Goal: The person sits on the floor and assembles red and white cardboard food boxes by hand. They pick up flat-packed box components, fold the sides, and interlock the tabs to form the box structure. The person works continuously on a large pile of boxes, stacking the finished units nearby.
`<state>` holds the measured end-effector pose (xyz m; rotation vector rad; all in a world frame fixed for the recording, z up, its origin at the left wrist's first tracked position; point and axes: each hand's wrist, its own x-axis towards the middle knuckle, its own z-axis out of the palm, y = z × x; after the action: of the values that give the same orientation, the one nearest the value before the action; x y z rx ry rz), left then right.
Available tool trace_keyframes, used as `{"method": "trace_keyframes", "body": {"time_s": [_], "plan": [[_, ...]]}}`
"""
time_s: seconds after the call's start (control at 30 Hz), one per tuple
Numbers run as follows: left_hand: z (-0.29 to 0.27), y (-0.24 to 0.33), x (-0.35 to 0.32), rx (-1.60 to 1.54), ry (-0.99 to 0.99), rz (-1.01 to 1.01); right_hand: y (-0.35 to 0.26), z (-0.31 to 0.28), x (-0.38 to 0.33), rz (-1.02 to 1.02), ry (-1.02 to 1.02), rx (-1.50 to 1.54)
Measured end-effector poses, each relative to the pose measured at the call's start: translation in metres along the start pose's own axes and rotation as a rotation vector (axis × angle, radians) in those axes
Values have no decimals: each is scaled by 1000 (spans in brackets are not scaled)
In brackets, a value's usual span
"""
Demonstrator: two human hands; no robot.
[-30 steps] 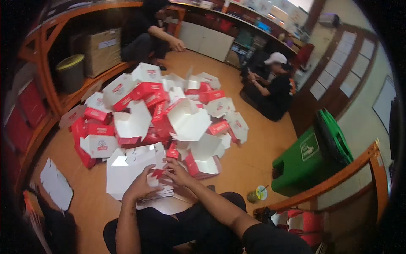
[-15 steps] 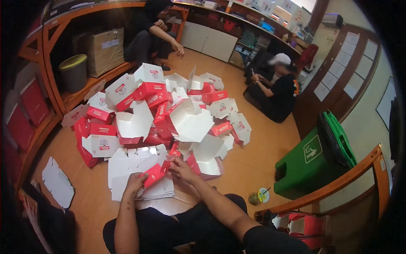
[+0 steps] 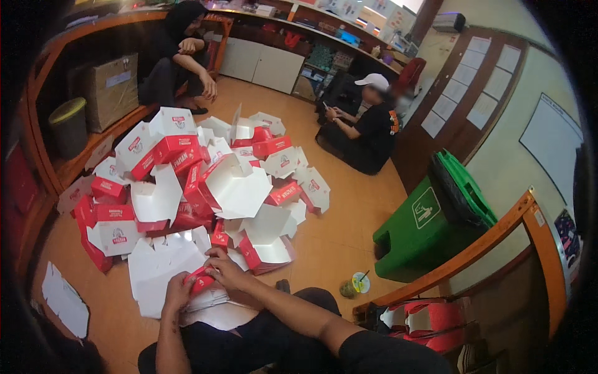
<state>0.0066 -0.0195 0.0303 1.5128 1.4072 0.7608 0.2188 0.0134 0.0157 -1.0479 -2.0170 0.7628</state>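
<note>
Both my hands grip a partly folded red and white cardboard box (image 3: 202,282), low over a stack of flat cardboard blanks (image 3: 156,269). My left hand (image 3: 178,293) closes on its left end. The fingers of my right hand (image 3: 225,270) press together at its right end and upper edge. Much of the box is covered by my hands. Right beyond them rises a large heap of folded red and white boxes (image 3: 243,190), many with lids standing up and lying at mixed angles.
A loose white blank (image 3: 65,302) lies on the floor at left. To the right stand a green bin (image 3: 414,221), an orange frame (image 3: 461,265) and a drink cup (image 3: 360,282). One person (image 3: 177,68) sits at far left; another in a white cap (image 3: 364,128) sits at far right.
The whole view has swung, so the scene sits further left. My hands have come closer together on the red box, which shows less between them.
</note>
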Motion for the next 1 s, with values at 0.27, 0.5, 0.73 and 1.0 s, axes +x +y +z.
{"method": "trace_keyframes", "body": {"time_s": [0.27, 0.5, 0.73, 1.0], "plan": [[-4, -5, 1, 108, -45, 67, 2, 9, -4, -54, 14, -173], [3, -3, 5, 2, -20, 71, -7, 10, 0, -13, 120, -139], [0, -1, -4, 97, -101, 60, -6, 0, -6, -78, -108, -231], [0, 8, -2, 63, -55, 81, 0, 10, 1, -85, -82, -322]]}}
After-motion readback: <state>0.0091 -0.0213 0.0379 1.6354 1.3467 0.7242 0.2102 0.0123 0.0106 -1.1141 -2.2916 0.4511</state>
